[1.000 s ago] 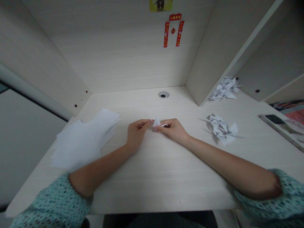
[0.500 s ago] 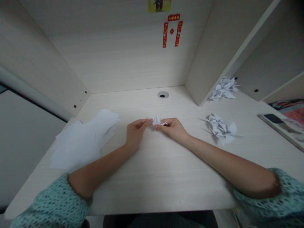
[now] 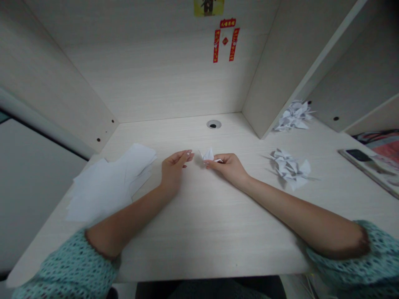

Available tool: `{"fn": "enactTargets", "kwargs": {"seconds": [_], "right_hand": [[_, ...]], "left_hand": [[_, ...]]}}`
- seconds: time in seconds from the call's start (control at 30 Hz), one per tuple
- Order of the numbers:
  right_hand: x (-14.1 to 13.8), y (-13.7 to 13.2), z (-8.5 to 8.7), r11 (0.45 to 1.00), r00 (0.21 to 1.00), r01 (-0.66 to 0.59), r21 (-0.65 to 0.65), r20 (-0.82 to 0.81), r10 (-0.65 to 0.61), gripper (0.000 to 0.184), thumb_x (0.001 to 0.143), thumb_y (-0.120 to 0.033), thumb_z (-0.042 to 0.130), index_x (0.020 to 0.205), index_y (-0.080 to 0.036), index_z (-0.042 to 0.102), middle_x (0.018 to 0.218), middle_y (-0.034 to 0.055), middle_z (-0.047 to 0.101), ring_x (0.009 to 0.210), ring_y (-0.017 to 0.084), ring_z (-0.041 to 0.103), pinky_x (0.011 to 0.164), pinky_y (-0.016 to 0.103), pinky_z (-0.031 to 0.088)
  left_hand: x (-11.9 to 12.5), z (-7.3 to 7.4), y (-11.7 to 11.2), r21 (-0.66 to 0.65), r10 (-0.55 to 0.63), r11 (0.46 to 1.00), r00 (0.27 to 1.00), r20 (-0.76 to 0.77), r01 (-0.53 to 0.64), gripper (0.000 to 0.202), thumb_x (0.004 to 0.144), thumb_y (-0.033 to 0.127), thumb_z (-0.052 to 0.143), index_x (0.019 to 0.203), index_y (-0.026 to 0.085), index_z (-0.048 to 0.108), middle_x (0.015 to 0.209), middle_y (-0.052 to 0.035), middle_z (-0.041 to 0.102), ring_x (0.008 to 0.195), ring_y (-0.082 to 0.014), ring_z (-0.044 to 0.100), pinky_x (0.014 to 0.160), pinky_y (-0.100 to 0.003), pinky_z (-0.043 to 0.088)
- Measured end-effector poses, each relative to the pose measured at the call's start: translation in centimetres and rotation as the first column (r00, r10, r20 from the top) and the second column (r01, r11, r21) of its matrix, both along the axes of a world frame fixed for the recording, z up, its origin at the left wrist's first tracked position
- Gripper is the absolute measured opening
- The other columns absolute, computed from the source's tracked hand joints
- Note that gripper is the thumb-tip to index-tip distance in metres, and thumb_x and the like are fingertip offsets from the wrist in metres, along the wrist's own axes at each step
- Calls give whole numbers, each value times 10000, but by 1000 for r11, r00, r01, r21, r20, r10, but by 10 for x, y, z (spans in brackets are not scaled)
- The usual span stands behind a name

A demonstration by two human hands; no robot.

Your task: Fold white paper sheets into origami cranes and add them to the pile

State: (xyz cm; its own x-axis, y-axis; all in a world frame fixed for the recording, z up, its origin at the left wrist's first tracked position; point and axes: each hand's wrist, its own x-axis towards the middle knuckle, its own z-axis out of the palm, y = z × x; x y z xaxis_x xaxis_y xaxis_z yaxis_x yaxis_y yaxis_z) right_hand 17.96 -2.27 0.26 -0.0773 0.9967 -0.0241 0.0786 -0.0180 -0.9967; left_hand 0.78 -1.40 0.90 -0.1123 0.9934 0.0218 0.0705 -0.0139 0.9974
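Near the middle of the desk, my right hand (image 3: 229, 165) pinches a small white folded paper crane (image 3: 208, 155) between thumb and fingers. The crane's pointed parts stick out to the left and upward from my fingertips. A small gap to its left separates it from my left hand (image 3: 175, 164), whose thumb and fingertips are pressed together with nothing visible between them. To the right of my right hand lies a loose pile of folded white paper cranes (image 3: 289, 168).
Overlapping white paper sheets (image 3: 107, 182) lie on the left of the desk (image 3: 202, 232). Another pile of folded paper (image 3: 295, 116) sits behind the upright divider (image 3: 296, 70). A phone (image 3: 370, 166) rests at the right. A round cable hole (image 3: 214, 124) is near the back panel.
My left hand has let go of the crane and moved a little to the left. My right hand still holds the crane, which has shifted slightly right and shows more of its left point.
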Motion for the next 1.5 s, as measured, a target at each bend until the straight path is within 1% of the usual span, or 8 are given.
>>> {"fn": "enactTargets", "kwargs": {"seconds": [0.23,0.37,0.47,0.57,0.7,0.93,1.13,1.5], "right_hand": [[0,0,0,998,997,-56,20,46,55,383,622,-518,715,655,-136,710,582,15,624,514,96,448,480,236,277],[0,0,-2,996,995,-89,29,57,87,379,641,-506,710,655,-128,705,573,13,611,509,89,433,488,236,281],[0,0,-3,993,992,-109,37,68,106,394,645,-518,706,665,-125,708,596,28,629,520,94,445,488,236,294],[-1,0,-4,991,989,-124,52,91,119,411,653,-537,694,653,-126,707,601,33,635,523,95,448,483,235,297],[-1,-1,-3,991,987,-124,48,104,119,417,657,-546,686,635,-131,703,574,23,619,507,92,437,481,237,287],[-1,-1,2,993,992,-110,42,62,107,381,645,-519,702,602,-140,686,573,16,612,521,98,448,499,246,286],[-1,-1,0,993,993,-113,41,31,112,350,656,-483,707,622,-135,680,589,16,613,534,97,443,517,247,293],[-1,0,2,993,993,-110,33,55,108,420,639,-545,692,625,-126,676,572,9,581,532,95,425,494,241,258]], "left_hand": [[2,-2,-2,15,-77,997,994,-81,79,302,718,449,677,872,202,756,872,-64,751,809,-186,650,670,-270,443],[4,1,-5,18,-157,987,986,-53,159,260,720,414,682,867,214,761,983,-54,740,897,-207,654,782,-307,470],[6,2,-7,17,-193,981,981,-26,193,248,702,408,696,836,211,765,964,-49,744,924,-226,656,838,-336,475],[7,2,-7,11,-164,986,986,-26,164,222,685,397,707,788,209,768,906,-48,751,895,-226,661,822,-330,482],[7,1,-6,10,-116,993,993,-15,116,178,691,360,703,776,219,770,871,-41,754,850,-204,660,774,-309,484],[6,1,-6,23,-120,993,993,8,119,148,713,338,687,752,221,768,905,-48,752,900,-209,655,770,-300,468],[5,2,-7,19,-139,990,990,16,138,160,724,351,687,762,216,765,910,-46,751,913,-206,653,784,-297,460],[7,2,-7,27,-128,992,991,42,127,152,719,330,686,720,196,757,891,-53,751,903,-208,655,816,-309,459]]}}
